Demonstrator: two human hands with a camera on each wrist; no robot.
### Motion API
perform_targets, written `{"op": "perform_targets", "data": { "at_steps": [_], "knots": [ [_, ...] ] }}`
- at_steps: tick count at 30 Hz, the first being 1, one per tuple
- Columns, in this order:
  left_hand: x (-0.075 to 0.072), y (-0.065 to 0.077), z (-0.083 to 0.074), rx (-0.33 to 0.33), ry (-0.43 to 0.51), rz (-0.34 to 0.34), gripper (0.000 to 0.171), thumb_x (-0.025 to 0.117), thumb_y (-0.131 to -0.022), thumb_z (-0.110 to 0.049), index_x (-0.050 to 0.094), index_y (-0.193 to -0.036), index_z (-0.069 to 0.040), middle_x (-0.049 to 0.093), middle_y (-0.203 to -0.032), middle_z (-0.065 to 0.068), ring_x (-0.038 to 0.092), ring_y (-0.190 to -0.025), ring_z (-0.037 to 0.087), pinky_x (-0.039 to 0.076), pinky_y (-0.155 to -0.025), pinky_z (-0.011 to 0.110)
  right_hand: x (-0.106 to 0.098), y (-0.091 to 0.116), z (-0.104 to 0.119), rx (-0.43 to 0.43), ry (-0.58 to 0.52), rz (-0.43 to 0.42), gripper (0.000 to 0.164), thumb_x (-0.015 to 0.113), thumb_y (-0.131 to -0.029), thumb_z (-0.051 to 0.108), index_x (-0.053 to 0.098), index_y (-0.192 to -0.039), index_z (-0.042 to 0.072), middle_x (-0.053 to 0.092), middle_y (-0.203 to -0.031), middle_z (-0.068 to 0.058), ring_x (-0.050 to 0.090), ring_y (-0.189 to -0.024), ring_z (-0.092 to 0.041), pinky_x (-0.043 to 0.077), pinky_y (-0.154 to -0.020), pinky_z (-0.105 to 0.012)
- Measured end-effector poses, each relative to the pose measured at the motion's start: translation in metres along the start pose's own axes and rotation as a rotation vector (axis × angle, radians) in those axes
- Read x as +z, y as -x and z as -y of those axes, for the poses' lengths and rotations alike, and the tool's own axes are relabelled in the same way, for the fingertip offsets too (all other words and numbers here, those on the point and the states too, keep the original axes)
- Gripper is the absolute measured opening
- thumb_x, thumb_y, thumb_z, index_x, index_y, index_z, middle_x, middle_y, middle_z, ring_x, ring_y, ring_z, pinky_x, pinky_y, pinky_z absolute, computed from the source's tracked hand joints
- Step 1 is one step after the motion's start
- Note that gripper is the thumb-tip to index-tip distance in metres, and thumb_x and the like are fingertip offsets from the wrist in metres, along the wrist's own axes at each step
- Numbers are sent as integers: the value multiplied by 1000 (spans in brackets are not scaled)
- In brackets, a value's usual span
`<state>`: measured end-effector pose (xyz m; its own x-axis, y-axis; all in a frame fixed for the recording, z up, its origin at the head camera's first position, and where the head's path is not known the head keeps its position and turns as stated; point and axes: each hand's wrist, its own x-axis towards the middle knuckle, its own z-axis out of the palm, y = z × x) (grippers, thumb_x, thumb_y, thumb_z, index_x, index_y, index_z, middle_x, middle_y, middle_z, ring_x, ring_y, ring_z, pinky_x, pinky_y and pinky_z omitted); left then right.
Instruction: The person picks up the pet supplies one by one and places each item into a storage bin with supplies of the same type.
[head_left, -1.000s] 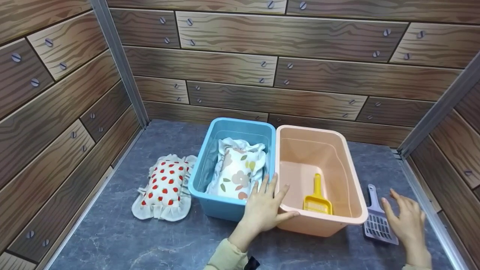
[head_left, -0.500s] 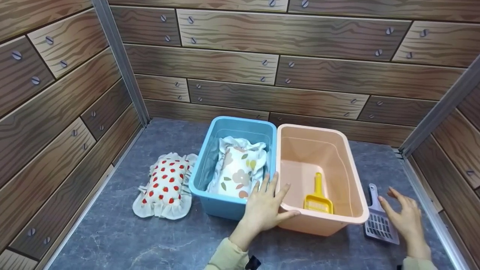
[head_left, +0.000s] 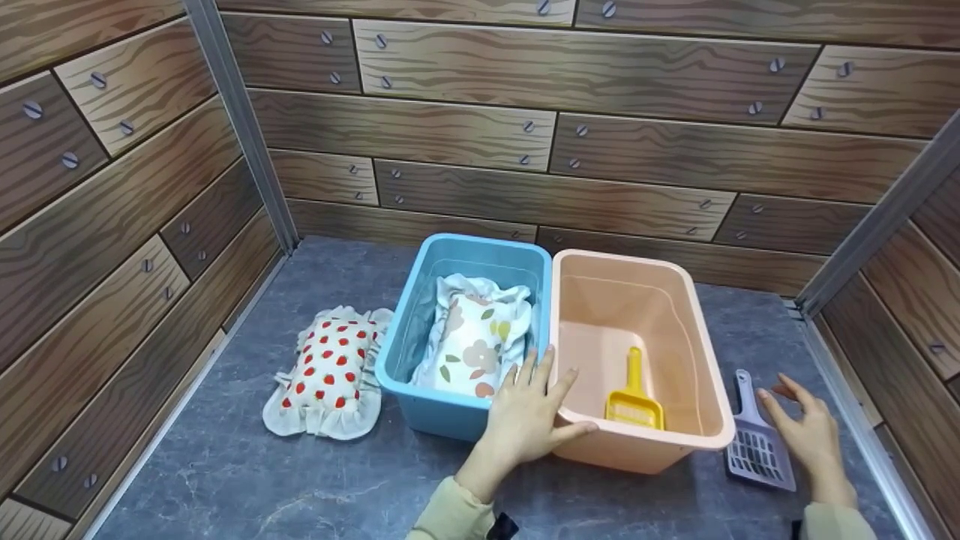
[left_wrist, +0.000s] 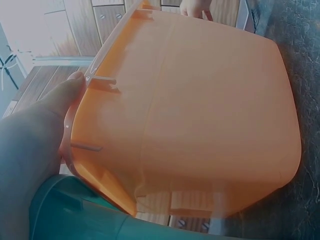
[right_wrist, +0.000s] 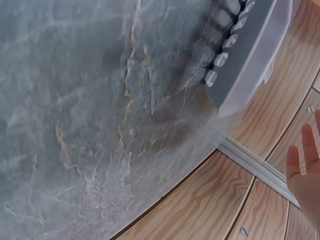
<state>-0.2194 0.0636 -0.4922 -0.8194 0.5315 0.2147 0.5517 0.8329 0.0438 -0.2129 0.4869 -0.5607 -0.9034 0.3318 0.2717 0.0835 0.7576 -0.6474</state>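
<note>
My left hand [head_left: 525, 416] rests with straight, spread fingers over the adjoining rims of a blue tub [head_left: 442, 416] and a peach tub [head_left: 622, 454]. In the left wrist view its thumb lies along the rim of the peach tub [left_wrist: 200, 110]. My right hand [head_left: 810, 435] is beside a grey-purple slotted litter scoop [head_left: 748, 412], thumb and fingers apart, holding nothing. That scoop [right_wrist: 255, 65] also shows at the top of the right wrist view, apart from the hand [right_wrist: 307, 175]. A yellow scoop [head_left: 635, 375] lies inside the peach tub.
A small floral pillow [head_left: 476, 341] with a ruffled edge lies in the blue tub. Left of it, a strawberry-print pillow [head_left: 330, 367] is on the dark marbled surface [head_left: 247, 472]. Wood-patterned walls [head_left: 480, 142] enclose the back and sides.
My right hand has shifted slightly forward and left beside the grey-purple scoop, showing more sleeve. The left hand, tubs and pillows stay in place.
</note>
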Motion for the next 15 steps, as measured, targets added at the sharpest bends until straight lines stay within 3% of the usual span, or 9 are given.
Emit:
{"op": "perform_targets", "data": {
  "at_steps": [6,9,11,14,15],
  "knots": [
    [-1,0,1,0,7,5,84,27,-87,-81,38,-151,-29,26,-160,12,26,-145,33,33,-110,48,1,-6,-4,0,3,26,62,57,-98,33,41,-141,-10,52,-128,-35,42,-120,-51,30,-98,-64],
    [-1,0,1,-3,13,12,84,27,-87,-81,38,-152,-29,25,-160,12,26,-146,33,33,-111,48,2,-9,-6,18,2,28,63,57,-98,33,41,-142,-9,53,-128,-34,44,-119,-46,34,-98,-60],
    [-1,0,1,-4,17,16,84,26,-87,-81,37,-152,-29,25,-160,12,25,-146,33,33,-111,48,2,-11,-8,39,-1,18,62,58,-98,33,43,-141,-7,55,-127,-32,51,-114,-32,39,-97,-49],
    [-1,0,1,-7,27,15,84,26,-87,-81,36,-152,-30,24,-161,12,25,-146,33,33,-111,48,2,-14,-11,77,-21,42,63,57,-98,36,41,-143,-6,55,-129,-32,48,-101,0,41,-98,-45],
    [-1,0,1,-7,29,15,84,26,-87,-81,36,-153,-30,23,-161,12,25,-146,33,33,-111,48,1,-15,-12,86,-34,56,64,57,-99,36,40,-144,-6,54,-130,-33,45,-99,2,40,-98,-46]
  ]
}}
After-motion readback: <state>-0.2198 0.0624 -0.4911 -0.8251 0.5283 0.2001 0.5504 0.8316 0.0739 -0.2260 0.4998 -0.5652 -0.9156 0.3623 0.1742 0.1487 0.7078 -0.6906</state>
